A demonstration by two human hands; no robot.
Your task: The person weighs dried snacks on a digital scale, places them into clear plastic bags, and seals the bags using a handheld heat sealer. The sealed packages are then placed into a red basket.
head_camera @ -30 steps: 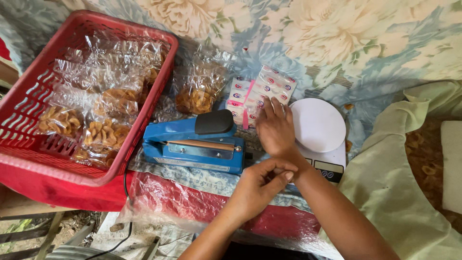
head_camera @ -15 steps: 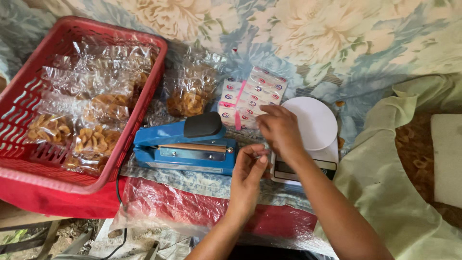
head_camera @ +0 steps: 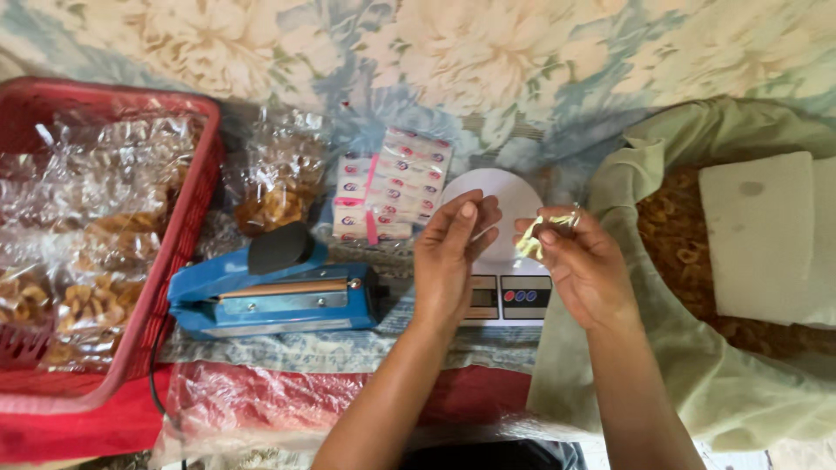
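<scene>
My right hand pinches a small clear plastic bag with a yellowish glint, held over the right edge of a white digital scale. My left hand hovers just left of it above the scale's round white plate, fingers loosely apart and holding nothing. A blue bag sealer with a black knob lies to the left of my left hand. Behind the sealer sits a bundle of small printed packets tied with pink bands.
A red plastic basket at left holds several clear bags of fried snacks. One more snack bag lies beside it. At right a pale green sack holds loose snacks and a white slab. Floral cloth covers the surface.
My hands have parted: the right one lifted away to the right with the small bag, the left opened over the scale. The view shifted rightward, showing more of the green sack.
</scene>
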